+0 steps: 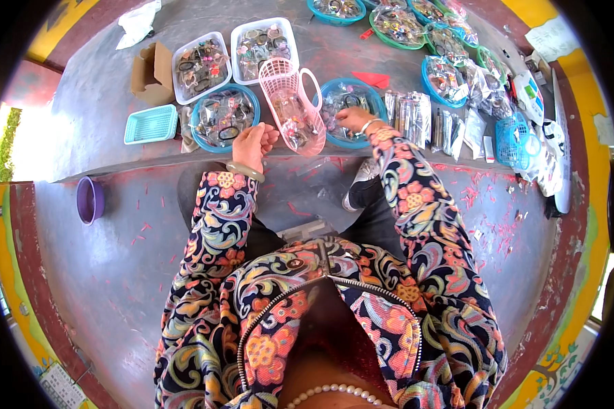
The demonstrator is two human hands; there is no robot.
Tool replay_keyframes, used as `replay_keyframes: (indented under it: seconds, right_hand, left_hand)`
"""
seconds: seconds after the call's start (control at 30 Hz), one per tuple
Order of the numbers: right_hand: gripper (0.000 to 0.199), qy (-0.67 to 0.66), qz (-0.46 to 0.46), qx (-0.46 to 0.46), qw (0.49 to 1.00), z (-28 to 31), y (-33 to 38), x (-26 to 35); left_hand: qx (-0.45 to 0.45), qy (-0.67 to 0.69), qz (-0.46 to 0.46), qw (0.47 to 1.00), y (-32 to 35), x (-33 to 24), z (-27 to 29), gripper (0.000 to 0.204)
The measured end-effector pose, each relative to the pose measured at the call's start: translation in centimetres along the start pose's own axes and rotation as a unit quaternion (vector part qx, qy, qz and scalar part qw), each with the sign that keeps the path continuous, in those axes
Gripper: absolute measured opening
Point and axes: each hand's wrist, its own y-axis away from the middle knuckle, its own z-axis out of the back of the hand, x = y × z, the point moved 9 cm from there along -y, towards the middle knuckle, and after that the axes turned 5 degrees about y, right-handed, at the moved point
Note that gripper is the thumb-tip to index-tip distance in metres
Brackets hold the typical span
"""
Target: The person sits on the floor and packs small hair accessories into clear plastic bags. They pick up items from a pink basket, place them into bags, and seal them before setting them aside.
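Note:
My left hand (pixel 252 145) is raised at the table's near edge, fingers curled in. It is between a round blue basket (pixel 196 123) of dark hair ties and small charms and a pink handled basket (pixel 274 70) holding a few small bagged pieces. Whatever its fingers may hold is hidden. My right hand (pixel 353 119) reaches over the second round blue basket (pixel 327 87), its fingers closed down among small clear-bagged trinkets. The fingertips do not show clearly there.
Two white trays (pixel 295 42) of trinkets, a cardboard box (pixel 152 71) and a turquoise basket (pixel 150 125) stand to the left. Rows of clear packets (pixel 409 117) and several filled baskets lie right. A purple tub (pixel 90 201) rests on the floor.

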Motion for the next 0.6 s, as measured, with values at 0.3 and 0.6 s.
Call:
replay_keyframes:
  seconds: [0.3,0.6]
  right_hand:
    - [0.031,0.192,-0.013,0.038,0.981,-3.2,-3.1,1.3]
    - [0.03,-0.041,-0.122,-0.21,0.969,9.4,1.5,1.1]
  left_hand:
    - [-0.011,-0.003,0.021,1.0,0.4,0.2,-0.8,0.022]
    - [0.008,-0.007,0.026,1.0,0.5,0.4,-0.5,0.021]
